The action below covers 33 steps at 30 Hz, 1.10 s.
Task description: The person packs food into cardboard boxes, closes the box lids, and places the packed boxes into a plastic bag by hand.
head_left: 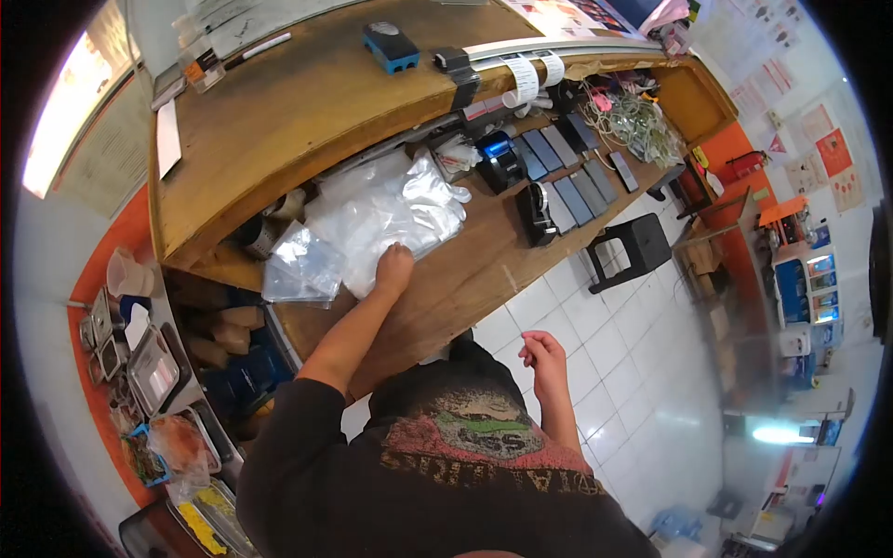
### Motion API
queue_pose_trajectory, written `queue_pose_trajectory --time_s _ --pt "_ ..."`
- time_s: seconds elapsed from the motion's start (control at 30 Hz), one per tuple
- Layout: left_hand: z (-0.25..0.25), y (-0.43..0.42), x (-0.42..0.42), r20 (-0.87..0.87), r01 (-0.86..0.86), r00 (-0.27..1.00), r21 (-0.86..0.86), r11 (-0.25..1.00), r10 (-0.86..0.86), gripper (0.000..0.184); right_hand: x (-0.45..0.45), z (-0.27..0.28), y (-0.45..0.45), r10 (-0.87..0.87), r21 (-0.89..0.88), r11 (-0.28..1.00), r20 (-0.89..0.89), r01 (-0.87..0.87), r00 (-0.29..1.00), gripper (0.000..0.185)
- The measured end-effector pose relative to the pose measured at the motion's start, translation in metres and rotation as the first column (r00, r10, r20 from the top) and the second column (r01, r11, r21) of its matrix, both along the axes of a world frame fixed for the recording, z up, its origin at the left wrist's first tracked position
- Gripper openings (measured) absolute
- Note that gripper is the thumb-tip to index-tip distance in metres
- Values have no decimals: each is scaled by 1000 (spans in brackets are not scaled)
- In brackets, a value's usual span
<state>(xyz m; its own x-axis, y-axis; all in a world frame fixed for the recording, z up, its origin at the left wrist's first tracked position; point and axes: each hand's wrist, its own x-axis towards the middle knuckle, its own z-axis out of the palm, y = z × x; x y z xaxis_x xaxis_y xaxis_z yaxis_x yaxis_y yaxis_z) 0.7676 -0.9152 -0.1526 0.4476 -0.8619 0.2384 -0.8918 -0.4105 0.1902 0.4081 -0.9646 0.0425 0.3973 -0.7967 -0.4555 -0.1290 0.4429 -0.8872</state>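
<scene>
On the wooden counter (484,263) lies a loose pile of clear plastic bags (367,214), with a smaller stack of clear sleeves (302,268) at its left end. My left hand (395,268) rests at the near edge of the pile, its fingers curled in against the plastic; what they hold, if anything, is too small to make out. My right hand (544,351) hangs over the tiled floor, away from the counter, with its fingers bent. Whether anything thin sits between those fingers cannot be made out.
Tape dispensers (537,213) and rows of phone-like slabs (572,200) stand right of the bags. Tangled cables (642,126) lie beyond. A raised shelf (279,102) runs along the back. Below the counter's right part is a black stool (634,249); trays (156,370) line the left.
</scene>
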Motion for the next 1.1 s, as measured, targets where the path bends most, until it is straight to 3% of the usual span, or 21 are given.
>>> queue_pose_trajectory --time_s 0.03,0.1,0.13,0.17,0.2,0.23,0.3,0.37,0.4,0.47,0.57,0.63,0.7,0.8,0.9,1.0,1.07,1.1 --pt "-4 -5 4 2 14 1000 -1 1000 -14 15 7 1 -7 44 3 999 -15 -44 999 15" --pt "-12 -11 20 -208 -138 966 81 987 152 16 21 2 -24 83 19 996 -18 -83 996 15" --pt "-9 -13 25 -208 -183 960 40 982 187 15 23 2 -33 140 43 989 -24 -139 990 14" --pt "21 -15 22 -359 -289 887 62 955 292 17 26 -1 -45 164 56 985 -19 -162 986 14" --pt "22 -19 28 -319 -305 893 87 948 317 23 31 -4 -59 190 69 980 -12 -189 982 14" --pt "17 -18 36 -363 -295 878 103 950 312 30 35 -5 -73 159 64 985 -12 -158 987 14" --pt "23 -17 46 -444 -201 869 89 976 220 36 45 -6 -103 270 34 963 -21 -269 963 16" --pt "43 -15 50 -603 -204 770 79 976 210 32 52 -6 -131 260 20 965 13 -261 965 16" --pt "37 -13 55 -597 -192 776 82 978 202 32 56 -6 -143 271 9 962 43 -271 962 15" --pt "23 -12 65 -692 -314 691 -28 949 208 26 63 -15 -165 253 9 967 64 -254 965 15" --pt "34 -21 56 -642 -397 737 -159 904 211 18 78 -23 -190 297 5 955 44 -297 954 13" --pt "46 -26 45 -599 -380 762 -109 919 244 14 92 -34 -200 350 5 937 10 -350 937 13" --pt "58 -32 36 -552 -371 786 -57 927 280 9 113 -59 -204 470 -38 882 111 -469 876 15" --pt "83 -48 24 -602 -445 743 -118 888 293 11 150 -87 -202 664 0 743 120 -669 738 20" --pt "129 -71 -7 -465 -445 830 -216 869 309 12 187 -84 -192 855 -52 512 121 -857 504 41" --pt "159 -87 -55 -559 -524 775 -307 795 295 14 218 -77 -175 878 101 427 191 -899 439 56" --pt "181 -96 -94 -573 -499 767 -250 829 289 13 222 -49 -167 676 156 534 511 -831 531 59" --pt "183 -97 -106 -577 -507 761 -242 827 298 13 232 -72 -162 689 238 470 503 -850 521 50"
